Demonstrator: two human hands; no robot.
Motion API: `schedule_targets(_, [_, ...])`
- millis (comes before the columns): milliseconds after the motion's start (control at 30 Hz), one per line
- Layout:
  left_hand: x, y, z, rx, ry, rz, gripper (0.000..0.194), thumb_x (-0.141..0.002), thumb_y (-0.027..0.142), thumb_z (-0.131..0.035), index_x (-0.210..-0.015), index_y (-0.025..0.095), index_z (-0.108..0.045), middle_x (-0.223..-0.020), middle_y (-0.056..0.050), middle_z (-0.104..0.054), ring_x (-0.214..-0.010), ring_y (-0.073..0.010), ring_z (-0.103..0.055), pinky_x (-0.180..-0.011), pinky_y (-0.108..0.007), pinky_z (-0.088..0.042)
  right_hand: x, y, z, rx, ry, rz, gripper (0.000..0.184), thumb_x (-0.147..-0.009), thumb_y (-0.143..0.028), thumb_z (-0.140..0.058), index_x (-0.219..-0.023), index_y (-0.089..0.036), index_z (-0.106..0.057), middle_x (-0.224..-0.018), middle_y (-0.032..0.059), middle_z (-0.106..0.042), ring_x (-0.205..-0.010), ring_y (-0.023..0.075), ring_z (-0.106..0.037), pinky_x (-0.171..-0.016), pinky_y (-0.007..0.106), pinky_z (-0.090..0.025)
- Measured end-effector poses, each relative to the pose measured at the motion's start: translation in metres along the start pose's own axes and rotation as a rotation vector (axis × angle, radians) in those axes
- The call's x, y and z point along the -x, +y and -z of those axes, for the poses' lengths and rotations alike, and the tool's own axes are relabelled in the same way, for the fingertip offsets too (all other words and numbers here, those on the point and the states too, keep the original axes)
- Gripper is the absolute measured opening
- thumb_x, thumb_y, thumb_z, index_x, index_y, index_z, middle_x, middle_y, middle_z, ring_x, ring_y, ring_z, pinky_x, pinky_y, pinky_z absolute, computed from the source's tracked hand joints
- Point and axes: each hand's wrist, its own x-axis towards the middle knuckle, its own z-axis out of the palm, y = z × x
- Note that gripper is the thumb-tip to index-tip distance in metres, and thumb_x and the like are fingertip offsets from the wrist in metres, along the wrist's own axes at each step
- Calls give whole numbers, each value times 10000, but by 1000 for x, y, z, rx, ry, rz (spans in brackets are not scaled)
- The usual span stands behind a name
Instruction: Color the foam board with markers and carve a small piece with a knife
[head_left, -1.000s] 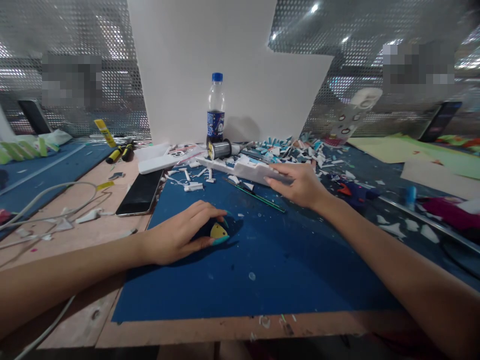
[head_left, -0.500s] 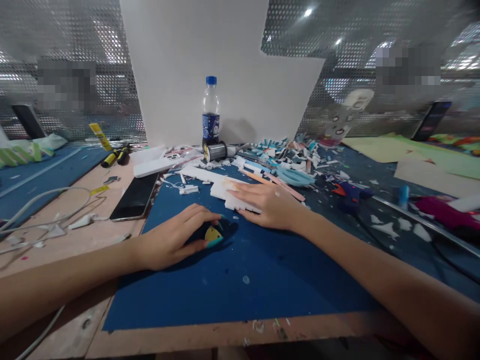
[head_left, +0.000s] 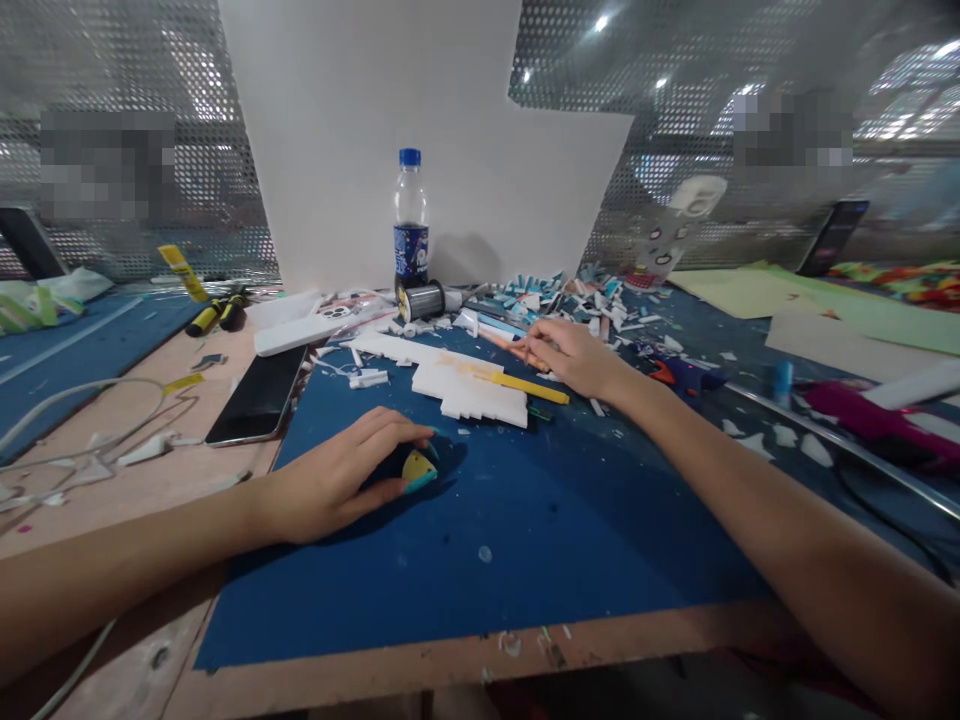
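My left hand (head_left: 349, 470) rests on the blue mat (head_left: 420, 590), thumb and fingers curled around a small yellow piece (head_left: 418, 466) with dark dots. My right hand (head_left: 577, 358) is farther back on the right, over the pens and scraps. Its fingers are bent together beside an orange pen (head_left: 504, 342); what they grip is hidden. Between the hands lies a stepped white foam piece (head_left: 480, 392) with a pale orange smear. A yellow marker (head_left: 531, 388) lies across its right part.
A bottle (head_left: 411, 220) and a wire spool (head_left: 421, 300) stand before a white board (head_left: 375, 100). Foam scraps (head_left: 540, 290) are heaped behind my right hand. A phone (head_left: 259, 395) lies left; a glue gun (head_left: 686, 378) lies right.
My right hand has lifted off the white foam piece and moved back and right to the pens. The yellow marker now shows on the foam. My left hand still holds the yellow piece.
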Motion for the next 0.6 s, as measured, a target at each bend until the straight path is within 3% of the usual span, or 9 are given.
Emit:
schedule_targets(133, [0, 0, 0, -2, -5, -3, 337, -953, 230, -403, -1283, 210, -339, -1185, -112, -504, -1107, -218, -492, -931, -387, -464, 0, 12, 1, 39, 48, -59, 341, -907, -436, -369, -709, -199, -512, -713, 96, -563, -747, 244, -549, -596, 349, -414])
schedule_targets(267, [0, 0, -1, 4, -7, 2, 329, -958, 234, -393, -1282, 215, -336, -1185, -108, -496, -1114, -212, -484, -941, -380, -458, 1, 16, -3, 16, 15, -54, 304, -880, -451, -432, -713, -207, -499, -663, 67, -556, -667, 212, -552, -620, 353, -436])
schedule_targets(467, [-1, 0, -1, 0, 7, -9, 338, -954, 201, -390, -1286, 217, -331, -1166, -97, -499, -1090, -199, -494, -922, -365, -465, 1, 13, -5, 2, 36, -19, 195, -834, -375, -479, -737, -207, -490, -829, 92, -592, -834, 246, -563, -735, 398, -453])
schedule_targets(600, [-2, 0, -1, -9, 3, -8, 338, -954, 208, -395, -1286, 209, -332, -1179, -101, -494, -1105, -201, -487, -937, -367, -457, 0, 18, -10, 27, 88, -52, 165, -825, -362, -463, -891, -211, -467, -999, 132, -568, -1011, 306, -508, -835, 483, -421])
